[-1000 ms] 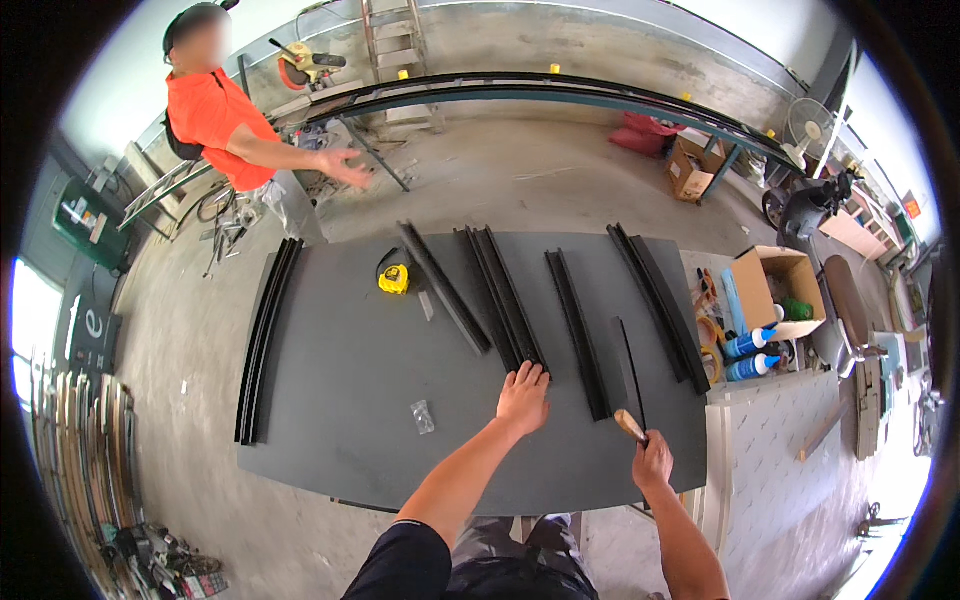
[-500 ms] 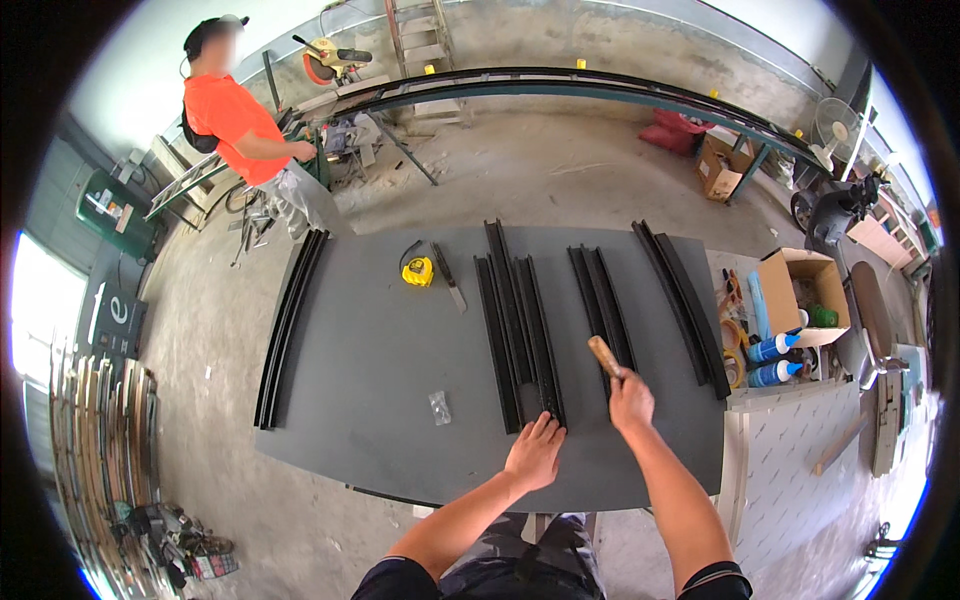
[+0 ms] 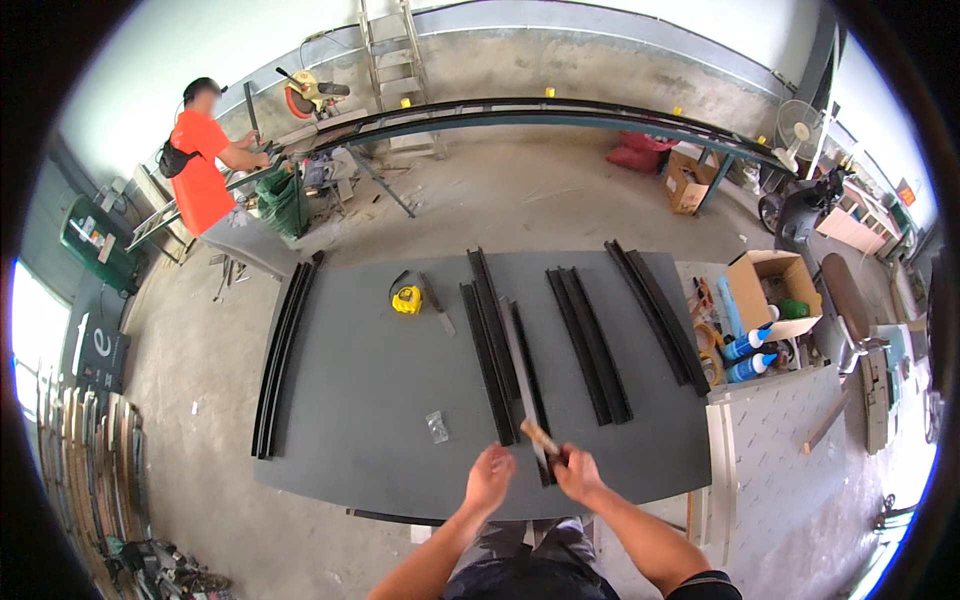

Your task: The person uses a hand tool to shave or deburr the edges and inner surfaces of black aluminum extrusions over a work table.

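Note:
Over the near part of the grey tabletop, my right hand is closed around a short tan wooden tool like a handle; its other end is hidden. Beneath it lies a long black channel profile, pulled nearer to me than the black profiles on its left. My left hand is raised off the profiles, just left of that channel's near end. Its fingers are curled together, and whatever they may hold cannot be made out. A small clear bag lies left of the profiles.
More black profiles lie at the table's left edge and right. A yellow tape measure and a knife lie farther back. Blue-and-white bottles and a cardboard box stand at right. A person in orange works at the far bench.
My left hand has lifted off the profile. My right hand has brought the wooden tool leftward and nearer. One profile has slid toward me. The person in orange now leans over the bench.

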